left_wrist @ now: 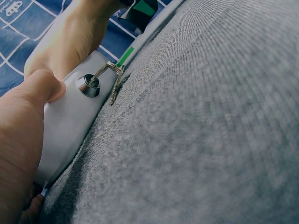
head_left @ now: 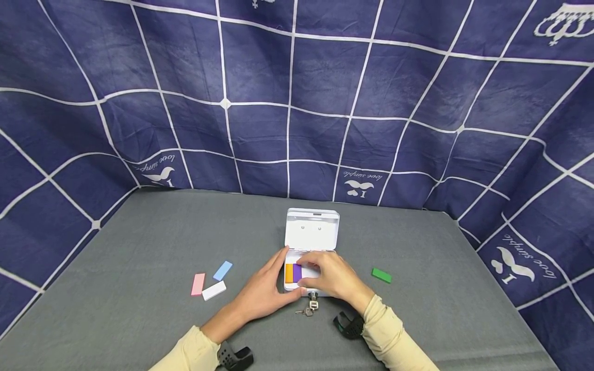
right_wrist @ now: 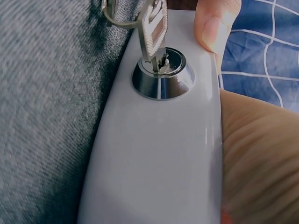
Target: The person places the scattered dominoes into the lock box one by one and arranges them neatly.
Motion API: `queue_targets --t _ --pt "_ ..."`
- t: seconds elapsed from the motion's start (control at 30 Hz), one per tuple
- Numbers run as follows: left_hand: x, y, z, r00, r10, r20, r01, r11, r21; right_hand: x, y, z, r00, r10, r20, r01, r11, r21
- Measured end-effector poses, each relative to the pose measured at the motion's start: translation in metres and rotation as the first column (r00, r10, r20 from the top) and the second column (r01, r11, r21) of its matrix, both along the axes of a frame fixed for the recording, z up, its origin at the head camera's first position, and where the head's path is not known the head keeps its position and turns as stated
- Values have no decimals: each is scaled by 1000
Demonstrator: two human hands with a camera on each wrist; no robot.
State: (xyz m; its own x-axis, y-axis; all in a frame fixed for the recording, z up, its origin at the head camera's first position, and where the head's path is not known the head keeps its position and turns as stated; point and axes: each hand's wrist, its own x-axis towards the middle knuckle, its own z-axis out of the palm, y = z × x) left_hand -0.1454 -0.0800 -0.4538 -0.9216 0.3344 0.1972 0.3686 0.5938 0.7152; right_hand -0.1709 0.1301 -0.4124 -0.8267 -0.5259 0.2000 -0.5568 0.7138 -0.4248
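Observation:
A white metal cash box [head_left: 310, 291] stands on the grey cloth, its lid [head_left: 312, 234] raised at the back. Inside, at the left end, an orange block [head_left: 289, 273] and a purple block [head_left: 297, 273] lie side by side. My right hand [head_left: 334, 274] reaches over the box and pinches the purple block between thumb and index finger at its two ends. With my left hand [head_left: 264, 288] I hold the box's left front corner, thumb on the front rim, fingers along the left side. A key sits in the front lock [right_wrist: 163, 77]; other keys [head_left: 305, 311] hang from its ring.
Left of the box lie a pink block [head_left: 197, 284], a light blue block [head_left: 223, 271] and a white block [head_left: 214, 290]. A green block [head_left: 381, 275] lies to the right. A blue grid-patterned curtain [head_left: 260, 129] hangs behind the table [head_left: 139, 288].

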Motion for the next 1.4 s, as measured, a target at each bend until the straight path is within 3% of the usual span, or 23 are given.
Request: queue_targets --t 0.4,0.73,1.03,1.4 --pt "0 0 -1 1000 1 -9 0 1000 7 1 2 -2 999 13 -33 -15 999 -49" --pt "0 1 -1 1000 2 -20 -2 1000 2 4 7 -3 989 69 -128 -79 994 -69" --pt "1 0 0 1000 3 -7 -3 1000 1 5 17 11 978 125 -167 -147 981 -124" --pt "0 0 1 1000 3 7 -3 1000 -18 11 27 40 978 111 -176 -134 983 -127"
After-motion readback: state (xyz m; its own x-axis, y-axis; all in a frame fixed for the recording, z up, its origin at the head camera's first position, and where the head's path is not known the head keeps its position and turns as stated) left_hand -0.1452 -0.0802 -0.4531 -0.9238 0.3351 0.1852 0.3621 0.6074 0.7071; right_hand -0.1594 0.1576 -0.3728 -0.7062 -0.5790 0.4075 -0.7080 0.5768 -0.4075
